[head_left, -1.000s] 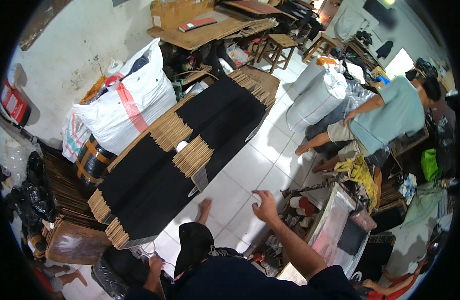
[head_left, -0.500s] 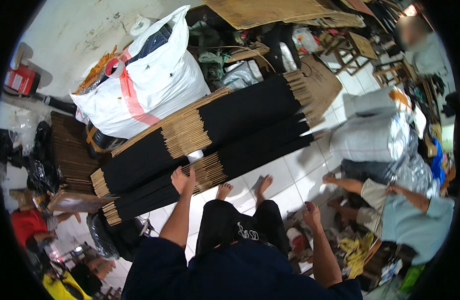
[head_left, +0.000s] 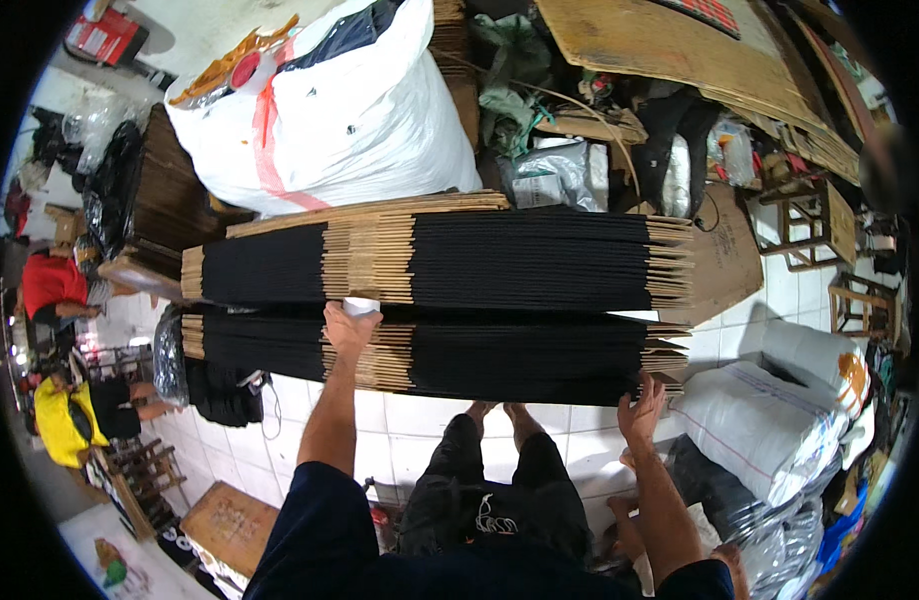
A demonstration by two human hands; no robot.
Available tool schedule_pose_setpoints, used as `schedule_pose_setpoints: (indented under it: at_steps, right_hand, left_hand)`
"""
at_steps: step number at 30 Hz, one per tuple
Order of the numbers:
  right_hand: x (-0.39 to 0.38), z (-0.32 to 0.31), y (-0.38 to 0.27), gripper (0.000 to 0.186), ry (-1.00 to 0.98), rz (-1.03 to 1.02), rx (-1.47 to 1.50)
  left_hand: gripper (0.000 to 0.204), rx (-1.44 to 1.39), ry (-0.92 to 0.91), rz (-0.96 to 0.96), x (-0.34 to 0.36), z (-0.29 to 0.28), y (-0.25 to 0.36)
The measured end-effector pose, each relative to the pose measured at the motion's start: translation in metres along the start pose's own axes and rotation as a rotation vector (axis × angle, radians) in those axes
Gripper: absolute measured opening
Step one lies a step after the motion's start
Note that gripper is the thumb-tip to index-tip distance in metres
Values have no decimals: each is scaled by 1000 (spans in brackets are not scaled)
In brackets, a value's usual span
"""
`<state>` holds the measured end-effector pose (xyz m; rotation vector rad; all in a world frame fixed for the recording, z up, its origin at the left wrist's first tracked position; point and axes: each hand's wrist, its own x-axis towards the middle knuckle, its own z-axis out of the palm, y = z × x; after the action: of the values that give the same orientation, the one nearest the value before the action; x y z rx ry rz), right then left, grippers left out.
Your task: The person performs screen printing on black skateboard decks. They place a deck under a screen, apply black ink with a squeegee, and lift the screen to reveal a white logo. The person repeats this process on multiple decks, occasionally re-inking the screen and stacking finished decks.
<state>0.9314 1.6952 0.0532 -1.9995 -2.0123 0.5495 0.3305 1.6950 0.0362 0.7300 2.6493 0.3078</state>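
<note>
Two long rows of thin brown boards wrapped in black cloth lie side by side before me, a far row and a near row. Bare board edges show at their ends and around a gap left of the middle. At that gap my left hand has its fingers closed about a small white object, whose kind I cannot make out. My right hand is by the right end of the near row, fingers apart and bent, close to the board edges. It holds nothing that I can see.
A big white sack stands behind the rows. Flat boards and a wooden stool are at the far right, wrapped bales at the right. People in red and yellow are at the left.
My view has turned, so the rows now lie level and nearer. My left hand has closed on the white object. My right hand has come up to the near row's right end.
</note>
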Motion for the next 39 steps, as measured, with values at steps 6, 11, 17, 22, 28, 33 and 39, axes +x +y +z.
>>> schedule_pose_setpoints:
  at_steps: [6,11,17,22,28,33,39]
  right_hand:
    - [35,-5,-4,76,-54,28,-70]
    - [45,2,-3,78,-84,-1,14]
    - [69,-5,9,80,-99,-140,87]
    - [92,-32,33,107,-196,-30,-343]
    - [119,-52,46,121,-404,-122,-343]
    - [99,-65,64,135,-488,-206,-483]
    - [96,-48,123,59,-248,-218,-35]
  left_hand:
    - [74,-220,264,351,12,-15,10]
    - [81,-1,308,490,72,-22,51]
    - [90,37,146,557,135,-6,69]
    - [104,-64,479,627,90,12,41]
    - [68,126,590,242,-13,46,-49]
    - [65,203,299,112,-43,73,-99]
    - [65,122,357,126,-55,76,-98]
